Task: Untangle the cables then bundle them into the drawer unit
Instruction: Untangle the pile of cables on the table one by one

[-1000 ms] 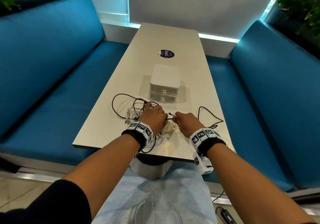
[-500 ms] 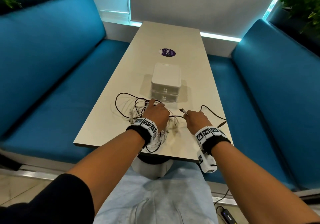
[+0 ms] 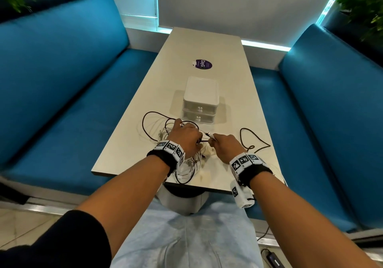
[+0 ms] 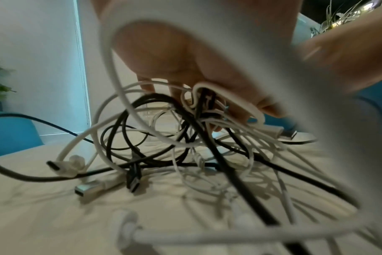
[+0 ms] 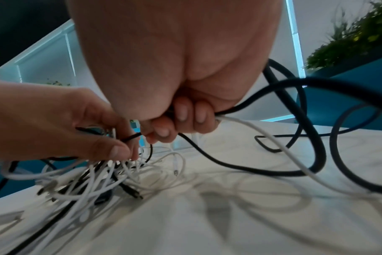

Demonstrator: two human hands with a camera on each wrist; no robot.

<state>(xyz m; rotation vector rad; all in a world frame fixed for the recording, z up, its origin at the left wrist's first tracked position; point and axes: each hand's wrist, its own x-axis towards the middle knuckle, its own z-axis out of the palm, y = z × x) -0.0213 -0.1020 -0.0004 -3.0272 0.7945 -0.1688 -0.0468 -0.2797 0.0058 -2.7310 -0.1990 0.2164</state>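
Lying just in front of one white, boxy two-drawer unit [image 3: 200,100], one tangle of thin black and white cables [image 4: 185,146] was gripped by the left hand [image 3: 185,136] with curled fingers, while a black cable [image 5: 240,165], looping rightward, was pinched by the right hand [image 3: 224,145].

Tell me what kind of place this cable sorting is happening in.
Probably a café or office lounge booth: blue padded benches flank a narrow table, with potted greenery behind and a purple sticker on top.
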